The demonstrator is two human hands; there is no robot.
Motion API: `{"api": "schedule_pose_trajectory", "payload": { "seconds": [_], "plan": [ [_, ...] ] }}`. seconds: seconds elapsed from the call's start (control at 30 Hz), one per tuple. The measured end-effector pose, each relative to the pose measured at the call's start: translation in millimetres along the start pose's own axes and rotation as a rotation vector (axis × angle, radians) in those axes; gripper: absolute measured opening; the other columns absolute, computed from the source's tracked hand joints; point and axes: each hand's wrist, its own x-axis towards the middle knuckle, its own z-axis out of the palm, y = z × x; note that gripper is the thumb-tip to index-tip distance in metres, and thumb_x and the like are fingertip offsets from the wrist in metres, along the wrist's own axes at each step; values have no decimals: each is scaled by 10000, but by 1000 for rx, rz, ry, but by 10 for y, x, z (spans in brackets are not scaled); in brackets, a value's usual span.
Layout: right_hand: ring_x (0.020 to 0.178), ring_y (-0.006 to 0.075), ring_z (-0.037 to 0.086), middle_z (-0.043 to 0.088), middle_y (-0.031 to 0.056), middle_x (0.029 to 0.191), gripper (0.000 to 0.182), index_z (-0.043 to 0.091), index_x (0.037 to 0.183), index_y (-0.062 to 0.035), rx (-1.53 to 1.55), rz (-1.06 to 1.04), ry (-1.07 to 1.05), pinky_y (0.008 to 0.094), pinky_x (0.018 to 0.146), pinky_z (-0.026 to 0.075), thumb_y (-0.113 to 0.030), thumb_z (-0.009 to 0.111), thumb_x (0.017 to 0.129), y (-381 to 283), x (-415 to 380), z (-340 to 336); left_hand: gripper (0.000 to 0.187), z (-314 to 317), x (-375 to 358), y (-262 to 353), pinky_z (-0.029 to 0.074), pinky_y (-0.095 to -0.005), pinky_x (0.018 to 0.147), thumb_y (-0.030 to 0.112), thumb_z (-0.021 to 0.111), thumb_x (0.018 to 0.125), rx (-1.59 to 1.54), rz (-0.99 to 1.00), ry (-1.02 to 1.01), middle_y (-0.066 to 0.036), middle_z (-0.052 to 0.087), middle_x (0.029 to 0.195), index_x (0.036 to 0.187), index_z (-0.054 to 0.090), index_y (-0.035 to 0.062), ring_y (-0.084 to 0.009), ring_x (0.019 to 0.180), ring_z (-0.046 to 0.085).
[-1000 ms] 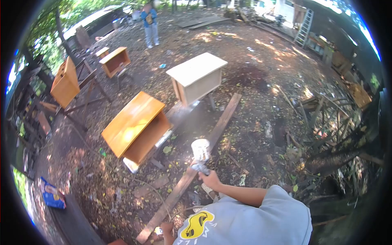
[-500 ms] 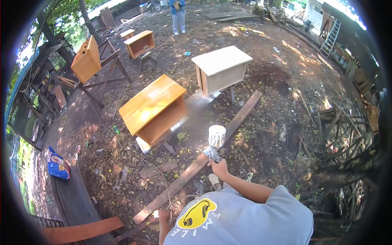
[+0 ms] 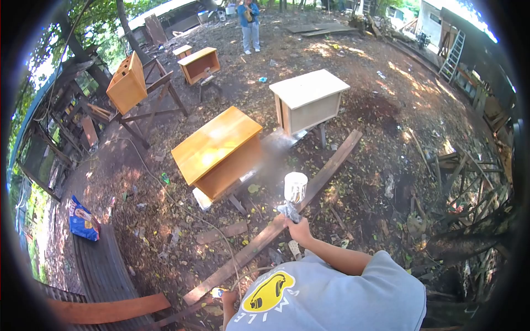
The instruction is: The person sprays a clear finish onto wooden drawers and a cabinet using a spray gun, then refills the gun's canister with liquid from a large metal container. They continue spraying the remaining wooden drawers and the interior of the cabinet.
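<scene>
Head view: right hand keeps spray gun raised, scene shifted right.

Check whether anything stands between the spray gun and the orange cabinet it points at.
Nothing solid does. The right hand holds the spray gun up, apart from the orange cabinet; only a haze of spray mist hangs in the gap, with leaf-strewn ground below.
</scene>
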Motion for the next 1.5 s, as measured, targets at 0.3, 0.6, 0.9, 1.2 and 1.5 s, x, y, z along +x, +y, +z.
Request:
{"api": "schedule_pose_trajectory", "payload": {
  "seconds": [0.3, 0.6, 0.9, 1.2, 1.5],
  "plan": [
    [705, 124, 632, 692, 62, 729, 194, 675, 833, 24, -106, 6, 25, 286, 685, 486, -152, 618, 893, 55, -92, -72, 476, 284, 299, -150, 493, -447, 890, 457, 618, 759, 270, 314, -79, -250, 679, 951, 940, 719, 28, -381, 995, 650],
    [468, 71, 498, 595, 18, 584, 269, 686, 775, -13, -41, -15, 113, 269, 446, 383, -223, 611, 926, -353, 206, -369, 377, 145, 240, 399, 516, -414, 811, 353, 699, 742, 41, 220, -33, -225, 695, 902, 957, 728, 45, -344, 921, 682],
    [377, 121, 492, 665, 91, 661, 300, 629, 883, 6, 236, -81, 395, 280, 355, 363, -279, 581, 959, -1149, 2251, -1240, 463, 131, 137, 1625, 505, -471, 837, 406, 617, 782, -89, 25, 80, -286, 666, 911, 908, 709, -31, -416, 948, 650],
    [624, 213, 633, 642, 96, 628, 381, 669, 749, 33, 3, -237, 514, 372, 633, 470, -310, 640, 911, -1321, 4646, -2282, 469, 520, -30, 3946, 514, -454, 715, 454, 630, 855, -152, -129, 142, -202, 694, 762, 845, 713, -8, -361, 786, 689],
    [484, 56, 471, 570, -16, 583, 348, 646, 677, -46, 142, -229, 106, 256, 468, 357, -282, 634, 932, -1109, 5078, -2240, 407, 108, -246, 4772, 501, -431, 666, 343, 644, 865, -261, -186, 88, -183, 677, 705, 790, 673, -56, -315, 704, 684]
  ]
}}
